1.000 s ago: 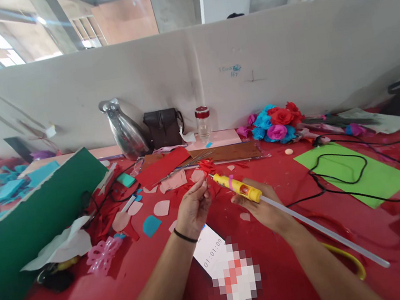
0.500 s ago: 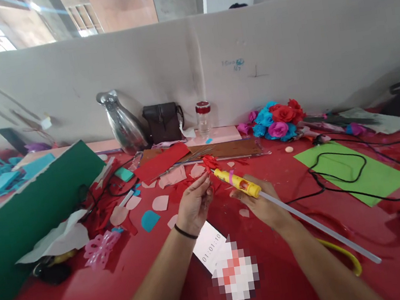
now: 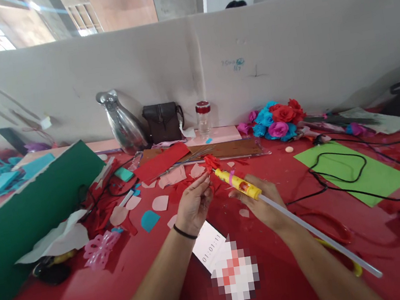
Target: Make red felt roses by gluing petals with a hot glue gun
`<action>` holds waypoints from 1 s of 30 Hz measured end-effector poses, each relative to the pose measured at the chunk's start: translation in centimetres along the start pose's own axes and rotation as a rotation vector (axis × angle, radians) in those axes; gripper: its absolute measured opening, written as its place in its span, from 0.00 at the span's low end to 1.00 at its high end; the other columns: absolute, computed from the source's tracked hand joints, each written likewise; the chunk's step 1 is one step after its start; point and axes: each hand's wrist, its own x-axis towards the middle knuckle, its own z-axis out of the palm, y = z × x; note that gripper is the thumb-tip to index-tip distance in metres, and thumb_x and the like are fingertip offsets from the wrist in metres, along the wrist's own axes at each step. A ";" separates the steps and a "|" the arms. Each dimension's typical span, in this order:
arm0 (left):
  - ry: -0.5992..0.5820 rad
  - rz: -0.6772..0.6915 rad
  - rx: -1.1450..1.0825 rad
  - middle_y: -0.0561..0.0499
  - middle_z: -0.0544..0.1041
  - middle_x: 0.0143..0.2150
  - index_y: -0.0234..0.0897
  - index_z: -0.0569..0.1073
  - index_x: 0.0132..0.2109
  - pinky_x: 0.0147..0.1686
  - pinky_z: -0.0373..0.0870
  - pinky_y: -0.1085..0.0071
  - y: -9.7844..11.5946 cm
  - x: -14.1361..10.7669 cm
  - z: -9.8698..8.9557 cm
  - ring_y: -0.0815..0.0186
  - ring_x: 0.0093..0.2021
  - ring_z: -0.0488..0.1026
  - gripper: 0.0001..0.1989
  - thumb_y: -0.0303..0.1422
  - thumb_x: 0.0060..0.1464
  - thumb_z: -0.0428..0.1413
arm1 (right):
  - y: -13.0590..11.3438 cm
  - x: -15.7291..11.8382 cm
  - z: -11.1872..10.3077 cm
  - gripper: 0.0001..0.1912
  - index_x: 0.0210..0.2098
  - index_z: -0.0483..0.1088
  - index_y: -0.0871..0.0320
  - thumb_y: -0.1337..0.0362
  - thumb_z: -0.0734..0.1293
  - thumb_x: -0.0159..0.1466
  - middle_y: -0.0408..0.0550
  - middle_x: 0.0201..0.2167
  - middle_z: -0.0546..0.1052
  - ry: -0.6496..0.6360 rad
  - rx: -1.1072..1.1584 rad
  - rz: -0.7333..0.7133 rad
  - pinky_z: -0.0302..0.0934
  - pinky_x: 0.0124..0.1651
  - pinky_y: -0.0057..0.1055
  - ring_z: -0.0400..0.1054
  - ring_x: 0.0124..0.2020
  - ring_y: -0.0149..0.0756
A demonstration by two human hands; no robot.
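My right hand [image 3: 262,200] is wrapped round a yellow glue gun [image 3: 238,184], and a long clear glue stick [image 3: 319,235] sticks out of its back end toward the lower right. The gun's nozzle touches or nearly touches a small red paper flower [image 3: 211,162]. My left hand [image 3: 196,202] pinches the flower's base between closed fingertips; the stem itself is mostly hidden. Under my left wrist lies a phone [image 3: 210,247] with a running timer, partly blurred out. Pink and blue paper petals [image 3: 151,220] are scattered to the left of my hands.
A green board [image 3: 45,211] stands at the left. Behind are a steel jug [image 3: 122,123], a dark bag [image 3: 163,123], a glass jar [image 3: 204,120] and a bunch of paper flowers [image 3: 278,121]. Black cable [image 3: 339,190] crosses green paper [image 3: 382,174] at the right. Scissors [image 3: 330,228] lie beneath my right arm.
The glue stick's back end has dropped slightly, and the gun has shifted a little to the right. The red flower head shows slightly more. Both hands keep their hold.
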 end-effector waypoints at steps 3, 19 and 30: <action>-0.008 -0.010 -0.006 0.56 0.67 0.22 0.28 0.76 0.37 0.18 0.57 0.84 0.0 0.1 -0.1 0.81 0.18 0.59 0.10 0.18 0.45 0.59 | -0.2 0.0 -0.1 0.22 0.22 0.61 0.54 0.43 0.65 0.56 0.44 0.19 0.67 0.002 -0.087 -0.046 0.51 0.22 0.27 0.61 0.20 0.33; -0.022 -0.036 -0.020 0.56 0.66 0.22 0.29 0.74 0.36 0.15 0.56 0.85 0.2 0.0 -0.1 0.80 0.18 0.58 0.08 0.18 0.47 0.56 | -0.4 -0.2 -0.5 0.20 0.23 0.59 0.54 0.47 0.59 0.62 0.44 0.18 0.68 0.024 -0.332 -0.158 0.46 0.24 0.28 0.64 0.22 0.35; 0.001 -0.028 -0.009 0.56 0.67 0.23 0.29 0.75 0.36 0.17 0.57 0.84 0.2 0.0 0.0 0.80 0.18 0.58 0.08 0.18 0.46 0.58 | -0.2 -0.3 -0.7 0.12 0.26 0.60 0.54 0.56 0.63 0.60 0.44 0.21 0.71 -0.009 -0.450 -0.195 0.43 0.24 0.28 0.65 0.21 0.34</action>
